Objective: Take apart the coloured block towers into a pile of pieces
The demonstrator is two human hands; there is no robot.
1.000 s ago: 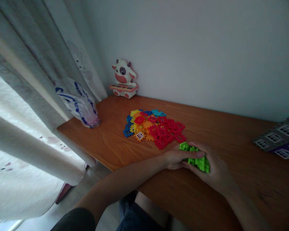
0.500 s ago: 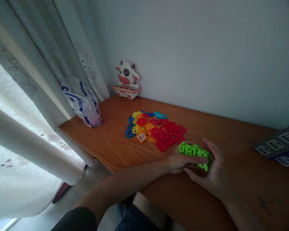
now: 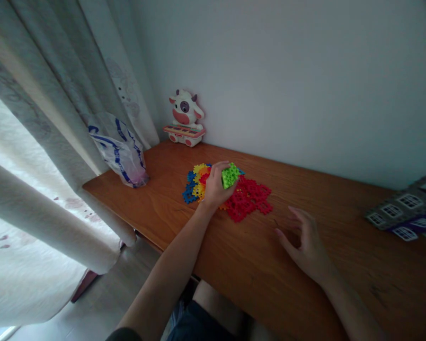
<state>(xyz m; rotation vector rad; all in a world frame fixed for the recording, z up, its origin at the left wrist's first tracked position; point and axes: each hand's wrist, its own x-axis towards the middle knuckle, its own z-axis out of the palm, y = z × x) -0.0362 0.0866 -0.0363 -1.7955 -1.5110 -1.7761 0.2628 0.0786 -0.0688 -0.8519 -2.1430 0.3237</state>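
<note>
My left hand (image 3: 217, 184) grips a stack of bright green interlocking plastic pieces (image 3: 230, 175), holding it over the pile of loose ones. Beneath and around it lie red interlocking pieces (image 3: 250, 196), with yellow pieces (image 3: 199, 190) and blue pieces (image 3: 189, 189) on the left side. My hand and the green stack hide the middle of this pile. To the right, my right hand (image 3: 303, 239) is held over the tabletop with thumb and fingers apart and nothing between them.
A cow-shaped toy piano (image 3: 184, 121) stands at the back left against the wall. A clear plastic bag with blue print (image 3: 122, 156) sits by the curtain (image 3: 102, 94). At the right of the wooden table (image 3: 177, 218) rests a grey and purple assembled piece with white windows (image 3: 404, 210).
My left hand has carried the green stack away from my right hand, left and back to above the pile. The right hand has let go of it and stays near its earlier place.
</note>
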